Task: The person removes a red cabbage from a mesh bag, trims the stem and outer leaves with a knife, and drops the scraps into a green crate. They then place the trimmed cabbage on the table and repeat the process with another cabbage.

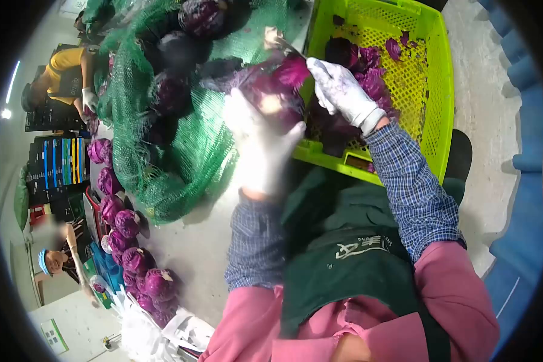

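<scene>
A red cabbage [277,102] with loose outer leaves and a pale cut stem sits in my left hand [256,142], whose white-gloved fingers and thumb cup it from below; motion blurs them. My right hand [344,93], also gloved in white, is closed round the handle of a knife [292,48]. The thin blade points up and left, past a purple leaf at the cabbage's upper side. A small pale piece [273,38] shows by the blade's tip.
A bright green crate [443,90] holding purple leaves stands at the right. Green netting [193,175] with several cabbages lies left of my hands. More cabbages [127,223] line the table's far-left side. Two other people [66,60] are at the left edge.
</scene>
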A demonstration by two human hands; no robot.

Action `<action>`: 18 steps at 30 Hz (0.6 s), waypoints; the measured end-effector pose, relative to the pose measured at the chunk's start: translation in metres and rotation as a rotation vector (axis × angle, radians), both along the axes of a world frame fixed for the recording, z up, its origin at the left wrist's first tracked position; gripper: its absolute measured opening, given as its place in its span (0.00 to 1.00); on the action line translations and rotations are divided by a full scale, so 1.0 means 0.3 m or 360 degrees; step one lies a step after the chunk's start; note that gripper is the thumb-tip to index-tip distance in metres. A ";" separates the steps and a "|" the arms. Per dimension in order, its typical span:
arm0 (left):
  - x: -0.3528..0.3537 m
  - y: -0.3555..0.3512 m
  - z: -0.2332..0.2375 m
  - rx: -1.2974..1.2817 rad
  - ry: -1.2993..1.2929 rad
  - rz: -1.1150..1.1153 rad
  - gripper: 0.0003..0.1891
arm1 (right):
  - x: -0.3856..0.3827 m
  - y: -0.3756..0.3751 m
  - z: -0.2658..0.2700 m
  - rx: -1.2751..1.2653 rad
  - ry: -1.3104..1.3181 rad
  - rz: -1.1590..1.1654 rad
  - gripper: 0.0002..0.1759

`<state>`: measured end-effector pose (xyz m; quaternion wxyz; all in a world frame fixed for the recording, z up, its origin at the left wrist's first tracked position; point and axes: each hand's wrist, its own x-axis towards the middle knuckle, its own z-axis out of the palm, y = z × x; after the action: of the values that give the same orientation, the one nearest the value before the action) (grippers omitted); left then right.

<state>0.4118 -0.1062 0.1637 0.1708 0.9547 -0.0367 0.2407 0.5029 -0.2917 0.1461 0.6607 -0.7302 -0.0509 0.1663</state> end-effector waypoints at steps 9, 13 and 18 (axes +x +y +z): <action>-0.047 0.090 0.008 -0.1317 0.0103 0.0025 0.59 | 0.035 0.038 -0.233 0.1006 0.0400 -0.0781 0.12; -0.043 0.097 -0.006 -0.1192 0.0089 0.0259 0.60 | -0.043 -0.133 -0.252 0.0347 0.0478 -0.0858 0.30; -0.019 0.040 -0.064 -0.0239 -0.0103 0.0053 0.67 | -0.140 0.036 0.026 -0.0013 -0.0285 -0.0147 0.45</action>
<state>0.4060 -0.0941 0.1444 0.2365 0.9314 -0.0083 0.2764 0.4608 -0.2809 0.1540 0.6574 -0.7465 -0.0752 0.0699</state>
